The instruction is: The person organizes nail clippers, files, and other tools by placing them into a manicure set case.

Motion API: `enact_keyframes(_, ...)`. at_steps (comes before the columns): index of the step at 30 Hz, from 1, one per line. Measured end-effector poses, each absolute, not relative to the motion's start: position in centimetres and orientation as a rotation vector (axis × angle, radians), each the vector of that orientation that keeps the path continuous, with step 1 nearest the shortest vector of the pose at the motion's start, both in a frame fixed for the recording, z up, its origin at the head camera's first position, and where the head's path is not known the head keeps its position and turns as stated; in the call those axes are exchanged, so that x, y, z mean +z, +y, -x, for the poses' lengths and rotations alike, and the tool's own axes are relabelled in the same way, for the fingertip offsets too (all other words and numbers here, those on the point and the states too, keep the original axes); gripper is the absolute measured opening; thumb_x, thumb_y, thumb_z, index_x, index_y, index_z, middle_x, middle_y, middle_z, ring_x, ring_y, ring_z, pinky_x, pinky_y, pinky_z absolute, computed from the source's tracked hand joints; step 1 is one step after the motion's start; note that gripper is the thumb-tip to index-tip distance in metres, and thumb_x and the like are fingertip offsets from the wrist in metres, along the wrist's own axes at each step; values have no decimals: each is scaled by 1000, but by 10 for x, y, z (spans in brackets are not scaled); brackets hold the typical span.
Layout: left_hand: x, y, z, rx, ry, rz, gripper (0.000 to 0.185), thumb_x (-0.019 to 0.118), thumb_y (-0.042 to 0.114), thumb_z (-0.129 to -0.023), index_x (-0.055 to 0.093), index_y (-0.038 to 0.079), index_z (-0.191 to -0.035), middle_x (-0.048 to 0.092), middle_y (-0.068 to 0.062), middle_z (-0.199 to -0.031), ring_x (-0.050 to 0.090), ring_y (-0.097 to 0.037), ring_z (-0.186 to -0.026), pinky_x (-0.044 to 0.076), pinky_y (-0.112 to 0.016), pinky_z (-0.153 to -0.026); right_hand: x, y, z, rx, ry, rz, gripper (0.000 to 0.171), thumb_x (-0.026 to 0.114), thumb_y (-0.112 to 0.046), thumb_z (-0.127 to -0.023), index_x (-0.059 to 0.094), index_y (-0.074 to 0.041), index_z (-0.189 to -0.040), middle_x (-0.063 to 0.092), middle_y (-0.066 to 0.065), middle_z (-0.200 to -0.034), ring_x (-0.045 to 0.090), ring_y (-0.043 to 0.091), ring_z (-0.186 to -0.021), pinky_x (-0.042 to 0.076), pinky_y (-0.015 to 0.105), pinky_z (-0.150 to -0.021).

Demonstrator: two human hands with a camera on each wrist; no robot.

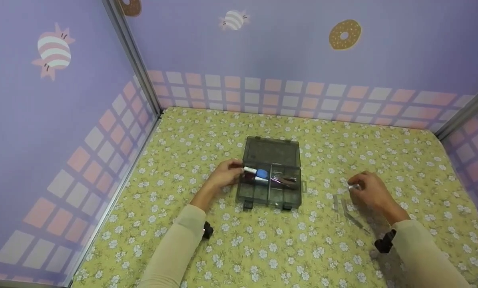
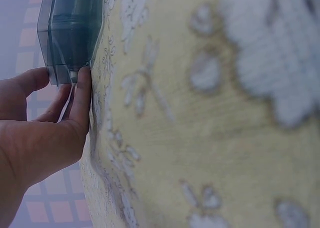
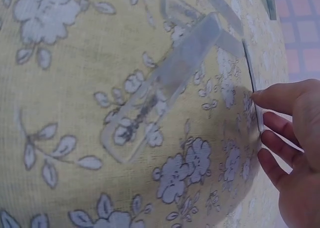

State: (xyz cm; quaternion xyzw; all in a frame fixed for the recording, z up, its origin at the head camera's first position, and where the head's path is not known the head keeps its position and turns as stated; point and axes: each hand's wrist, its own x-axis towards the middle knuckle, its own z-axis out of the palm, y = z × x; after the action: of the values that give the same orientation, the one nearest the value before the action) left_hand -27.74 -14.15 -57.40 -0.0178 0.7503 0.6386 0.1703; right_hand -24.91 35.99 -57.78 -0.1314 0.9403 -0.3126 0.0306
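A smoky grey compartment box (image 1: 269, 191) lies open on the flowered cloth, its lid (image 1: 271, 151) folded back. A white and blue item (image 1: 257, 173) and a dark slim tool (image 1: 283, 180) lie inside. My left hand (image 1: 226, 174) grips the box (image 2: 72, 33) at its left side, with the corner between thumb and fingers (image 2: 81, 96). To the right of the box, my right hand (image 1: 369, 191) pinches a thin clear plastic strip (image 3: 253, 91) that stands on its edge on the cloth. More clear strips (image 1: 345, 210) lie just left of that hand; one of these strips (image 3: 165, 91) shows large in the right wrist view.
The yellow flowered cloth (image 1: 287, 248) covers the table. Purple patterned walls (image 1: 55, 132) close it in at the left, back and right. Black wrist-camera mounts (image 1: 384, 242) sit on both sleeves.
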Motion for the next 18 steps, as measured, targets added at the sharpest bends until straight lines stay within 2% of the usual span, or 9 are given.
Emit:
enact_keyframes(8, -575, -142, 279, 1832, 2126, 52, 41, 62, 14, -108, 57, 5, -148, 64, -13, -133, 65, -23, -110, 56, -37, -86, -578, 360, 250, -992, 2839, 334, 10, 68, -5, -103, 73, 0, -110, 68, 14, -100, 61, 24, -81, 52, 35, -66)
enact_keyframes(18, -576, -141, 279, 1790, 2149, 30, 41, 62, 17, -108, 58, 4, -147, 63, -13, -136, 63, -25, -122, 56, -40, -90, -573, 356, 246, -1063, 2727, 302, 6, 64, -2, -103, 68, 2, -107, 66, 13, -90, 57, 24, -71, 48, 33, -58)
